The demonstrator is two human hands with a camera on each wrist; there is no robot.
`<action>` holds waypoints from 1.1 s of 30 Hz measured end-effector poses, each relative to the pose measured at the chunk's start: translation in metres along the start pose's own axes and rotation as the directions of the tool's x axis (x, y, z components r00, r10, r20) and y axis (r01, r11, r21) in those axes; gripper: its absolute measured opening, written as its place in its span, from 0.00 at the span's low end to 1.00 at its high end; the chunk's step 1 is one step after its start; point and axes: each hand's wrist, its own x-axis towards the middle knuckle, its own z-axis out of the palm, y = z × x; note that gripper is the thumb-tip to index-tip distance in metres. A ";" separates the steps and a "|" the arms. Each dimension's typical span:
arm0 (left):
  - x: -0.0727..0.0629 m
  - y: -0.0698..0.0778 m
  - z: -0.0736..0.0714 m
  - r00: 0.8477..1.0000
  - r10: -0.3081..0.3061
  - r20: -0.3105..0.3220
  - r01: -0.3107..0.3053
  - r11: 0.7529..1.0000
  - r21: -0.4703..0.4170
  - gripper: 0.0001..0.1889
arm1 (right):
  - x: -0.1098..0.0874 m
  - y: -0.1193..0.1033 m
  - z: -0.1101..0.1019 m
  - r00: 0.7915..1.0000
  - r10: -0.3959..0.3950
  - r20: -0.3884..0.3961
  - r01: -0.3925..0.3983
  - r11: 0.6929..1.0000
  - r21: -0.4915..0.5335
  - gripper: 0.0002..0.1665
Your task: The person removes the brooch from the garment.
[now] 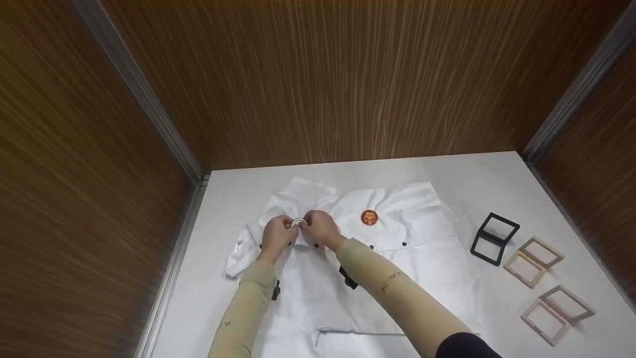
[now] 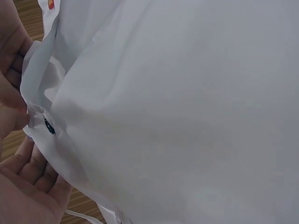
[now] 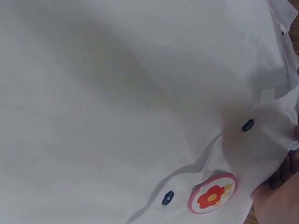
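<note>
A white shirt with dark buttons lies spread out. Both hands meet over its button front on the left part. The left hand and right hand pinch a round, pale-rimmed badge between fingertips and thumbs, mostly covered by the fingers. In the left wrist view, fingers grip the shirt's edge close to a dark button. A pink-rimmed badge with a red flower sits on the cloth near the right hand. Farther right on the shirt is a red and yellow badge.
On the table's right stand three hinged square compacts, opened: a black one, a beige one and a pink one. The white table is enclosed by wood-grain panels at the back and sides.
</note>
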 end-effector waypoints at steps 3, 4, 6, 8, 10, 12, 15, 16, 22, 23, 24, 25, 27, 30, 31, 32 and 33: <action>0.000 0.000 0.000 1.000 -0.003 0.000 0.003 1.000 0.008 0.09 | 0.001 0.000 0.000 1.000 -0.001 -0.003 0.001 1.000 0.000 0.12; 0.000 0.000 0.000 1.000 -0.004 -0.001 0.004 1.000 0.010 0.09 | 0.000 0.000 0.000 1.000 -0.001 -0.002 0.001 1.000 0.003 0.12; -0.001 0.000 0.000 1.000 -0.005 -0.002 0.005 1.000 0.007 0.09 | 0.000 -0.001 0.000 1.000 -0.004 -0.002 0.004 1.000 0.004 0.12; -0.001 0.001 0.000 1.000 -0.002 -0.004 0.002 1.000 0.001 0.09 | 0.000 -0.001 0.000 1.000 -0.003 0.002 0.003 1.000 0.010 0.12; -0.001 0.001 0.000 1.000 0.006 -0.008 -0.006 1.000 -0.003 0.09 | 0.000 -0.001 0.000 1.000 -0.003 0.004 0.003 1.000 0.015 0.12; -0.002 0.001 0.000 1.000 0.014 -0.012 -0.014 1.000 -0.003 0.09 | 0.000 -0.001 0.000 1.000 0.003 0.010 -0.003 1.000 0.024 0.12; -0.002 0.001 -0.001 1.000 0.007 -0.001 -0.007 1.000 -0.012 0.10 | -0.001 -0.002 0.000 1.000 0.015 0.015 -0.016 0.999 0.045 0.12; -0.002 0.001 -0.001 1.000 0.000 0.006 0.000 1.000 -0.016 0.11 | -0.001 -0.002 0.000 1.000 0.021 0.018 -0.022 0.998 0.053 0.11; -0.001 0.000 -0.002 1.000 -0.021 0.023 0.021 1.000 -0.023 0.10 | -0.001 -0.003 0.000 0.999 0.033 0.020 -0.034 0.997 0.062 0.09; -0.001 0.000 -0.002 1.000 -0.014 0.020 0.015 1.000 -0.021 0.09 | -0.001 -0.003 0.000 0.999 0.029 0.018 -0.030 0.998 0.061 0.09; -0.001 0.000 -0.002 1.000 -0.012 0.017 0.013 1.000 -0.021 0.09 | -0.001 -0.003 0.001 1.000 0.025 0.014 -0.025 0.998 0.062 0.09; -0.001 0.000 -0.002 1.000 -0.010 0.013 0.010 1.000 -0.023 0.09 | -0.002 -0.002 0.001 1.000 0.018 0.009 -0.019 0.998 0.062 0.09; -0.002 0.000 -0.002 1.000 -0.003 0.007 0.003 1.000 -0.022 0.09 | -0.002 -0.002 0.001 1.000 0.006 0.001 -0.007 0.998 0.062 0.09; -0.003 0.000 -0.001 1.000 0.011 0.002 -0.011 1.000 -0.024 0.09 | -0.002 -0.001 0.001 1.000 -0.003 -0.008 0.004 0.998 0.062 0.09; -0.003 -0.001 -0.001 1.000 0.016 0.000 -0.016 1.000 -0.024 0.09 | -0.002 -0.001 0.002 1.000 -0.005 -0.011 0.005 0.998 0.060 0.09; -0.003 -0.001 -0.001 1.000 0.020 0.000 -0.020 1.000 -0.024 0.09 | -0.002 0.000 0.002 1.000 -0.005 -0.013 0.006 0.998 0.060 0.10; -0.003 -0.001 -0.001 1.000 0.025 0.000 -0.025 0.999 -0.023 0.09 | -0.003 0.000 0.002 1.000 -0.006 -0.016 0.007 0.998 0.061 0.10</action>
